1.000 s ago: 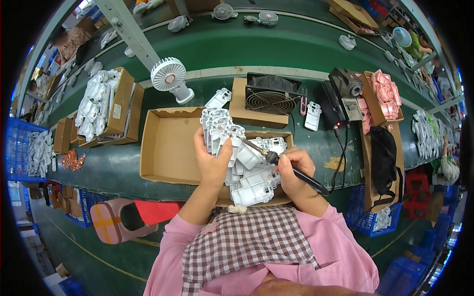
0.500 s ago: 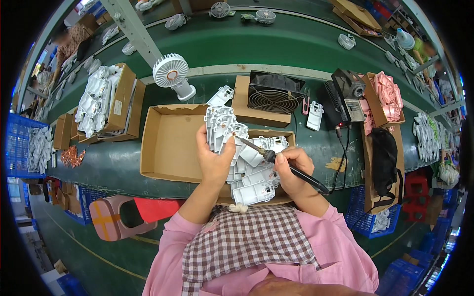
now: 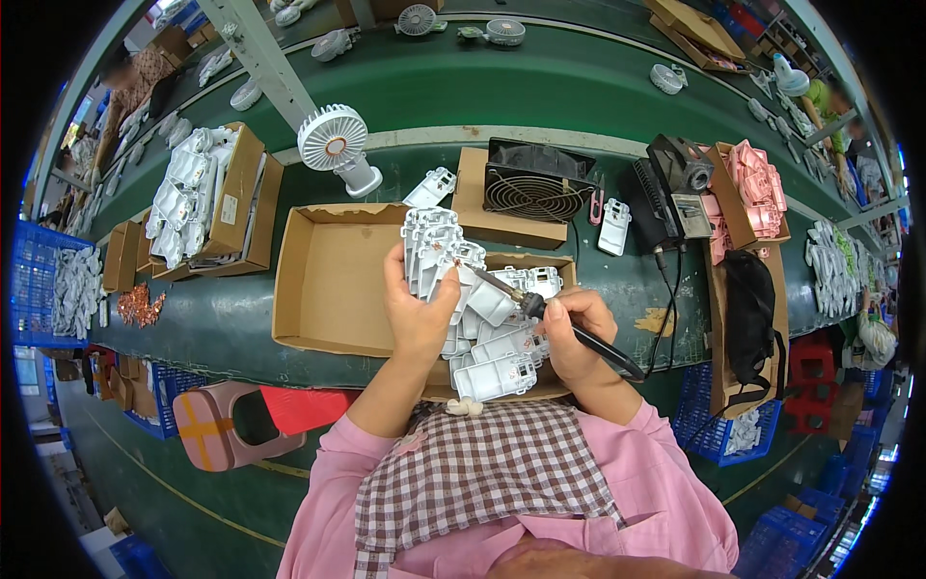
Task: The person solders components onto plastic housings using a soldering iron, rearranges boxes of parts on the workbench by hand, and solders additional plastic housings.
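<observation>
My left hand (image 3: pixel 417 307) is closed around a fanned stack of white plastic housings (image 3: pixel 431 241), holding it over the edge between two cardboard boxes. Small copper-coloured pieces show on the nearest housing. In my right hand (image 3: pixel 579 338) is a soldering iron (image 3: pixel 533 305), gripped like a pen by its black handle. Its metal tip points left at the stack, close to a copper piece; whether it touches I cannot tell. Beneath the iron, several more white housings (image 3: pixel 497 374) lie heaped in the right-hand cardboard box (image 3: pixel 567 273).
Left of my hands stands an open cardboard box (image 3: pixel 328 275). Beyond are a small white fan (image 3: pixel 336 145), a black cooling fan (image 3: pixel 538 183) and a black soldering station (image 3: pixel 661 207). Copper pieces (image 3: pixel 142 307) lie far left; a pink-parts box (image 3: pixel 754 193) stands right. Behind runs a green conveyor (image 3: pixel 463 92).
The soldering iron has shifted slightly to the right, its tip drawn back a little from the stack. Fans on the conveyor have moved left. My left hand stays nearly still.
</observation>
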### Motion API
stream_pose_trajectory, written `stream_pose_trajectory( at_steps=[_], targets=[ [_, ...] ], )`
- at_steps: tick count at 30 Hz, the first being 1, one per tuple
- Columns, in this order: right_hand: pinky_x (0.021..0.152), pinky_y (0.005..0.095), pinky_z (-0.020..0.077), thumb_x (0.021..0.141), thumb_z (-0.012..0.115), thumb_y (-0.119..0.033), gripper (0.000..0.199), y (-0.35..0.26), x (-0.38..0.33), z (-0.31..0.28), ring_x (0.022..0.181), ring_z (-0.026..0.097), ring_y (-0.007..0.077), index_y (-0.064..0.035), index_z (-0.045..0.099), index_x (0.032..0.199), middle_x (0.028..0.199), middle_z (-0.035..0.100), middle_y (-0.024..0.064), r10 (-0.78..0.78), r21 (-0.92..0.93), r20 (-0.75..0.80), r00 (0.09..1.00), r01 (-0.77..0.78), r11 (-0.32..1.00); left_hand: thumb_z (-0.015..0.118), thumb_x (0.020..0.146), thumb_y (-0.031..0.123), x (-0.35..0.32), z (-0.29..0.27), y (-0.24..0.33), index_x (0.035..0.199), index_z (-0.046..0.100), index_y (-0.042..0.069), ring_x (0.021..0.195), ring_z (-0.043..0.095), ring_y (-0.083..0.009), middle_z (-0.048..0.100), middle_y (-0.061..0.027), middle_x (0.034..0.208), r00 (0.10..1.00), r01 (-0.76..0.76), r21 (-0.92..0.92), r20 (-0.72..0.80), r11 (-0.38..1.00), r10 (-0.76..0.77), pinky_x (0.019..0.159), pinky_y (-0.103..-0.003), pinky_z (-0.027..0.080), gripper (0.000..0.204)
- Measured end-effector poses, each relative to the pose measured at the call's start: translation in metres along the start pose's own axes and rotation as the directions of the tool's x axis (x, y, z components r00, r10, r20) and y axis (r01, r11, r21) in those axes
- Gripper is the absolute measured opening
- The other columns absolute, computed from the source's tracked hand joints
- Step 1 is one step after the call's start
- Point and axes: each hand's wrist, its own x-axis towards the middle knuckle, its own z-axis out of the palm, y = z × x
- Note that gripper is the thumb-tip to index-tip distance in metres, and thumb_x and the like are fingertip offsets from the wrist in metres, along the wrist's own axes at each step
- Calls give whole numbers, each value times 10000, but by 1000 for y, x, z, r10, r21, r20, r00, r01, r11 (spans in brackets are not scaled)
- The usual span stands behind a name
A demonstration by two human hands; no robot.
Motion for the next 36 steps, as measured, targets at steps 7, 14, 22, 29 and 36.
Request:
stream_pose_trajectory(
  at_steps=[7, 14, 22, 29, 36],
  targets=[
    [516, 226, 440, 885, 605, -49, 108, 3, -1, 0, 547, 540, 89, -8, 518, 836, 685, 585, 72, 13, 4, 11, 1000, -13, 1000, 687, 771, 45, -1, 1, -2, 1204, 436, -10, 917, 600, -133, 613, -91, 1033, 1000, -1, 51, 3, 999, 1, 821, -274, 482, 503],
    [520, 228, 438, 876, 632, -60, 119, 4, 0, -1, 569, 544, 85, -6, 530, 846, 707, 607, 74, 16, 14, 25, 1000, -17, 1000, 692, 759, 55, -1, 1, -5, 1205, 440, -15, 916, 596, -140, 612, -97, 1025, 1000, -23, 99, 1, 995, 23, 823, -281, 478, 517],
    [538, 228, 446, 875, 638, -68, 126, 3, 1, 0, 587, 553, 89, -9, 532, 841, 702, 612, 71, 49, 19, 23, 999, -49, 999, 693, 754, 58, 1, 0, -7, 1213, 436, -18, 922, 590, -149, 602, -104, 1037, 1000, -27, 129, 9, 991, 26, 823, -289, 478, 531],
    [535, 239, 450, 881, 628, -76, 125, 3, 1, -1, 577, 547, 95, -13, 528, 839, 685, 608, 69, 38, -20, 34, 999, -37, 999, 686, 762, 51, 0, -1, -7, 1220, 431, -25, 933, 590, -149, 596, -104, 1054, 999, -32, 125, 17, 992, 30, 829, -286, 476, 530],
    [506, 249, 465, 917, 540, -120, 147, 12, -6, -6, 528, 524, 124, -26, 441, 861, 762, 556, 124, -67, 140, -54, 996, 74, 987, 633, 796, -11, 0, -5, -1, 1274, 389, -16, 955, 599, -154, 584, -108, 1097, 966, 229, -288, 187, 930, -179, 837, -283, 490, 537]
  ],
)
